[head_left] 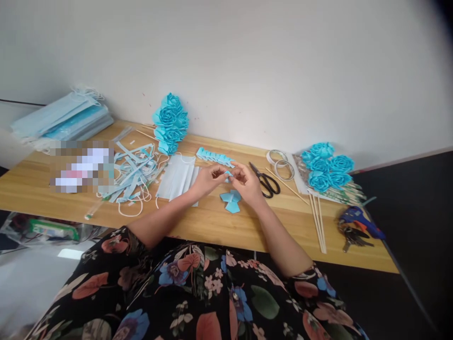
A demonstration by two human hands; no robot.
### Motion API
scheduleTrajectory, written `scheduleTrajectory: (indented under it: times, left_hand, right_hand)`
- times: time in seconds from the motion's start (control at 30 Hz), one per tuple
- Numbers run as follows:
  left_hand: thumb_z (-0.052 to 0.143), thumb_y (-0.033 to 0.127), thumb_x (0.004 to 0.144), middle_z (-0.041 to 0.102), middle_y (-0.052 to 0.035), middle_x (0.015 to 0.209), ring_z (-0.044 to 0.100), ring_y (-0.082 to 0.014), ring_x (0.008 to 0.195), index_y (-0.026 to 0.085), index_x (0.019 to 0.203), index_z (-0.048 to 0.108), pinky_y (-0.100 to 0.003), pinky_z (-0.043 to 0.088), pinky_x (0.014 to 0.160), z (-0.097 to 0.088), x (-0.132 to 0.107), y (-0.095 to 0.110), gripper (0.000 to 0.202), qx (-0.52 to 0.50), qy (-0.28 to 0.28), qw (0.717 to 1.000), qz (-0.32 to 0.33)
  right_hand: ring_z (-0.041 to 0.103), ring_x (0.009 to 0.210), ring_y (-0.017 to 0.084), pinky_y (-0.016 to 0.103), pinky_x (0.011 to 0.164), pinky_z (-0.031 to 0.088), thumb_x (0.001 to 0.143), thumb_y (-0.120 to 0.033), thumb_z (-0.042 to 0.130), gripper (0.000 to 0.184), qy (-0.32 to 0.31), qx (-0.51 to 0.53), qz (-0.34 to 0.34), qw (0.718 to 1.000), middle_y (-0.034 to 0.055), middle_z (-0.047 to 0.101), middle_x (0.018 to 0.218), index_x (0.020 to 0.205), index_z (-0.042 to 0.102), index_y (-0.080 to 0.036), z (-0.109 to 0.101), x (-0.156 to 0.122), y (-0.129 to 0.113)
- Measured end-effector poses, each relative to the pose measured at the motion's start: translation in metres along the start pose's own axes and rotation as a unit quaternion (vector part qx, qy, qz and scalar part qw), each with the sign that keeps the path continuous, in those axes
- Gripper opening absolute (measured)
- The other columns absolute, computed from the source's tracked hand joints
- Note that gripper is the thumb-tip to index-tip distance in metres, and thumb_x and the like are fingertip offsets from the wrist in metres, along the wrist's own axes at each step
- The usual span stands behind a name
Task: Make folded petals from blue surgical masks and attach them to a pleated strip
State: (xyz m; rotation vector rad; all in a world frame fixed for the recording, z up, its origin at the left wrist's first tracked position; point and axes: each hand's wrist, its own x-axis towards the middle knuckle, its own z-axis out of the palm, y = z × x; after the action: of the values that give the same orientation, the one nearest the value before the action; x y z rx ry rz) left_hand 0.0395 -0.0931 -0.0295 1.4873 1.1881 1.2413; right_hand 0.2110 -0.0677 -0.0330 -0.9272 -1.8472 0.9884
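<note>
My left hand [208, 180] and my right hand [247, 183] meet over the wooden table [219, 224], both pinching one small blue piece [228, 175] between their fingertips. Just below the hands lie a few cut blue squares [231, 200]. A flat pale blue face mask [177, 177] rests left of my left hand. A row of folded blue pieces [215, 157] lies just beyond the hands.
Black scissors [266, 181] and two tape rolls [279, 160] sit right of my hands. Blue fabric roses [326, 166] on wooden sticks [317, 219] lie at the right, another bunch [171, 123] leans on the wall. Mask scraps [134, 175], stacked masks [63, 119], glue gun [361, 220], keys [350, 236].
</note>
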Motion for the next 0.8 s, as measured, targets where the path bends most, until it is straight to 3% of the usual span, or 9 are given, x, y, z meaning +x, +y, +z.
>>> scheduleTrajectory:
  times: [0.13, 0.23, 0.3, 0.37, 0.47, 0.8]
  left_hand:
    - [0.06, 0.04, 0.076, 0.055, 0.0006, 0.068, 0.046, -0.0114, 0.063, 0.017, 0.071, 0.057, -0.025, 0.036, 0.062, -0.001, 0.0, 0.001, 0.023, 0.004, 0.018, 1.0, -0.013]
    - [0.061, 0.04, 0.076, 0.051, 0.0015, 0.067, 0.044, -0.011, 0.063, 0.017, 0.071, 0.055, -0.025, 0.035, 0.062, -0.001, 0.0, 0.001, 0.024, -0.009, 0.037, 0.999, -0.016]
    - [0.061, 0.04, 0.076, 0.052, 0.0014, 0.068, 0.045, -0.0111, 0.064, 0.017, 0.072, 0.056, -0.025, 0.036, 0.063, 0.0, 0.001, 0.0, 0.024, -0.015, 0.044, 0.999, -0.017]
    - [0.062, 0.041, 0.077, 0.054, 0.0008, 0.069, 0.047, -0.0114, 0.065, 0.017, 0.075, 0.059, -0.026, 0.038, 0.064, 0.001, 0.001, -0.002, 0.024, -0.023, 0.047, 0.999, -0.015]
    - [0.063, 0.041, 0.077, 0.057, -0.0002, 0.072, 0.05, -0.0119, 0.067, 0.016, 0.077, 0.061, -0.026, 0.041, 0.067, 0.002, 0.0, -0.003, 0.025, -0.042, 0.04, 0.998, -0.01]
    - [0.063, 0.036, 0.078, 0.062, -0.0008, 0.071, 0.051, -0.0123, 0.067, 0.017, 0.072, 0.065, -0.025, 0.04, 0.064, 0.004, -0.002, 0.001, 0.02, -0.011, 0.02, 1.0, 0.014]
  right_hand:
    - [0.061, 0.079, 0.019, 0.035, 0.079, 0.052, 0.088, -0.037, 0.061, 0.034, 0.03, -0.033, -0.011, 0.999, 0.0018, 0.065, 0.087, 0.12, 0.059, -0.025, -0.002, -0.002, -0.004]
    - [0.06, 0.081, 0.02, 0.037, 0.08, 0.049, 0.091, -0.035, 0.055, 0.014, 0.098, -0.097, -0.058, 0.989, 0.0035, 0.065, 0.086, 0.095, 0.063, -0.024, -0.007, -0.004, -0.012]
    - [0.058, 0.076, 0.021, 0.037, 0.077, 0.047, 0.092, -0.036, 0.052, 0.02, 0.099, -0.146, -0.083, 0.981, 0.0039, 0.063, 0.077, 0.078, 0.059, -0.024, -0.009, -0.006, -0.018]
    - [0.055, 0.07, 0.021, 0.038, 0.073, 0.044, 0.093, -0.036, 0.05, 0.027, 0.062, -0.18, -0.099, 0.977, 0.0036, 0.059, 0.069, 0.07, 0.056, -0.024, -0.009, -0.007, -0.021]
    - [0.053, 0.068, 0.02, 0.037, 0.071, 0.041, 0.094, -0.035, 0.049, 0.028, 0.024, -0.206, -0.108, 0.972, 0.0035, 0.059, 0.067, 0.07, 0.058, -0.023, -0.005, -0.007, -0.02]
    - [0.054, 0.069, 0.019, 0.034, 0.069, 0.041, 0.093, -0.035, 0.05, 0.025, 0.013, -0.194, -0.082, 0.977, 0.0033, 0.06, 0.071, 0.073, 0.058, -0.022, -0.006, -0.006, -0.009]
